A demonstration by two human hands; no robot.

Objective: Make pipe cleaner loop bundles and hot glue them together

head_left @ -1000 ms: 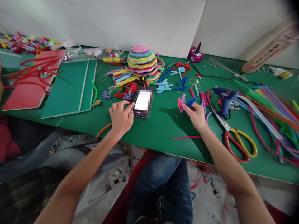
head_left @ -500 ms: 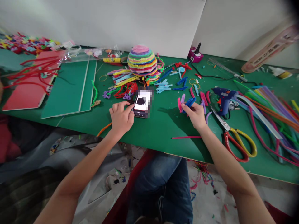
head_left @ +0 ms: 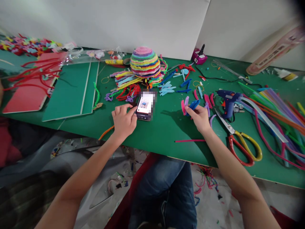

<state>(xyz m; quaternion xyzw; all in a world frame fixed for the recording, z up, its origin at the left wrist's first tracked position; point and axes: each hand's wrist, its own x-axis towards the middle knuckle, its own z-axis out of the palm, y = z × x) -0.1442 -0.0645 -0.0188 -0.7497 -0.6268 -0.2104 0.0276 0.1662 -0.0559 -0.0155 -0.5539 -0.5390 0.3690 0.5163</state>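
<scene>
My left hand rests at the left edge of a phone that lies on the table, its screen lit and partly pixelated. The thumb touches the phone, and the fingers are apart and slightly bent. Pinched in my right hand is a small bunch of folded pipe cleaner pieces, blue, pink and purple, held just above the table. Beside that hand lie short pink pipe cleaner pieces, and below it a long pink pipe cleaner. Part of the bunch is hidden by my fingers.
A striped pipe cleaner dome stands behind the phone. To the right are a blue glue gun, scissors and long coloured pipe cleaners. Left lie a green board and a red board.
The phone's screen picture has changed from a large dark shape to a small blue item on a lighter page. Both hands have stayed in place.
</scene>
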